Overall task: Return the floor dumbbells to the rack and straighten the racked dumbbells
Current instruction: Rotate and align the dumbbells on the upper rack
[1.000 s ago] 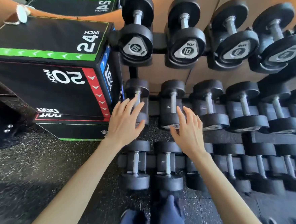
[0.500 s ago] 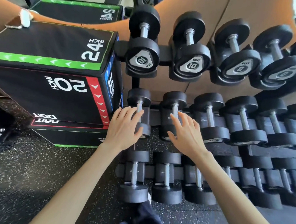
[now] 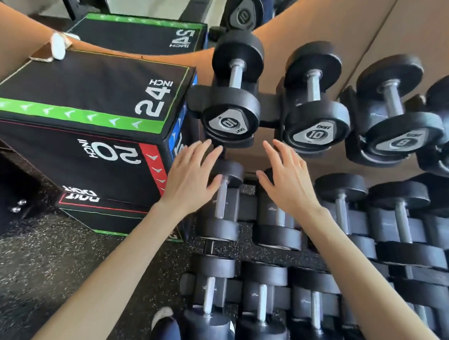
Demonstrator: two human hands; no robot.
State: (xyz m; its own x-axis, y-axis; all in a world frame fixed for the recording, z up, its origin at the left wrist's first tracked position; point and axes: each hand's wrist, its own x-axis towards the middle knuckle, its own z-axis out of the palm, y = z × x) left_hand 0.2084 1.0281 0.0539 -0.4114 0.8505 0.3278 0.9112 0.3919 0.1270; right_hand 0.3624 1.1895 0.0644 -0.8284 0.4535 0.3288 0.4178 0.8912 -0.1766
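Head view: left hand [image 3: 191, 178] and right hand [image 3: 289, 182], fingers spread and empty, now reach up from the middle-row dumbbells [image 3: 219, 229] toward the top 10s [image 3: 229, 122], probably to straighten them.

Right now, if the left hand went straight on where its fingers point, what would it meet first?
Probably the left hand meets the black round-headed dumbbell marked 10, leftmost on top; depth unclear.

Forearms [image 3: 109, 276] seen bare along whole visible length. Bare left hand [image 3: 191, 178] and bare right hand [image 3: 289, 182] shown, fingers slender. Dark navy trousers [image 3: 169, 337] worn, fabric creased, cut off by bottom edge. Rounded, pale whitish shoe toe [image 3: 162, 316] seen beside trousers.
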